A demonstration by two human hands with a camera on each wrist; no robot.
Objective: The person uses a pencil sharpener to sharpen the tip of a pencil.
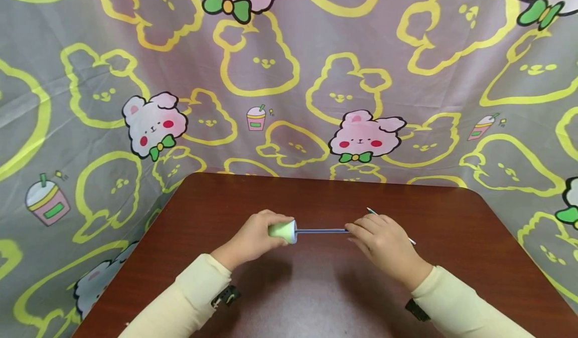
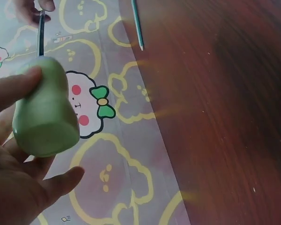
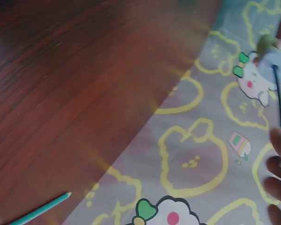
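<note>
My left hand (image 1: 257, 235) grips a small green pencil sharpener (image 1: 281, 231), waisted in shape and with a pale bluish end face. Out of that face comes a dark blue pencil (image 1: 320, 231), pointing straight across to the right. The fingers of my right hand (image 1: 381, 240) pinch the pencil's other end. In the left wrist view the thumb lies along the side of the sharpener (image 2: 46, 110), with its rounded base toward the camera. From the right wrist, the pencil (image 3: 278, 101) meets the middle of the pale face; its tip is hidden inside.
A teal pencil (image 3: 42, 208) lies on the dark brown wooden table (image 1: 316, 288), partly covered by my right hand in the head view. Beyond the table's back and side edges hangs a grey cloth (image 1: 298, 32) printed with yellow outlines and cartoon animals.
</note>
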